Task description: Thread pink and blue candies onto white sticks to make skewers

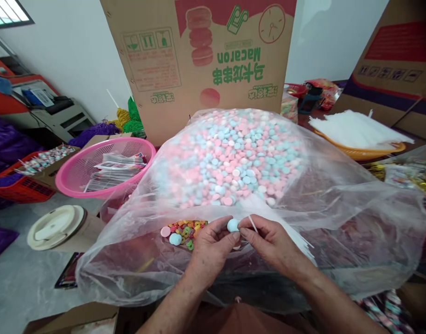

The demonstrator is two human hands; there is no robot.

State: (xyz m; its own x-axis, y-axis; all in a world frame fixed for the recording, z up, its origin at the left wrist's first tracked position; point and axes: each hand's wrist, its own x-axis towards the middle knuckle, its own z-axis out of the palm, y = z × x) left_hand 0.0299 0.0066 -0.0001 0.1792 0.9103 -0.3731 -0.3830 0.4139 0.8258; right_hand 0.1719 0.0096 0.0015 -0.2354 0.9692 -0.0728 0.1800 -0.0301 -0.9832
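Between the thumb and fingers of my left hand point(211, 246) is a round light-blue candy point(232, 225). My right hand point(273, 239) pinches a thin white stick point(253, 223), its fingertips meeting the candy's right side. Whether the stick's tip has entered the candy I cannot tell. Left of my hands lie small colourful ring candies point(190, 229), with a loose pink candy point(165, 231) and a blue one beside them. Behind rises a large heap of pink, blue and white candies point(233, 162) in a clear plastic bag point(324, 208). White sticks point(292, 232) lie partly under my right hand.
At the left stand a pink basket point(61, 178) of flat packets and a lidded cup point(56, 227). A tall cardboard box point(157, 116) backs the heap. On the right, an orange basket point(359, 150) carries more white sticks, in front of another box point(397, 79).
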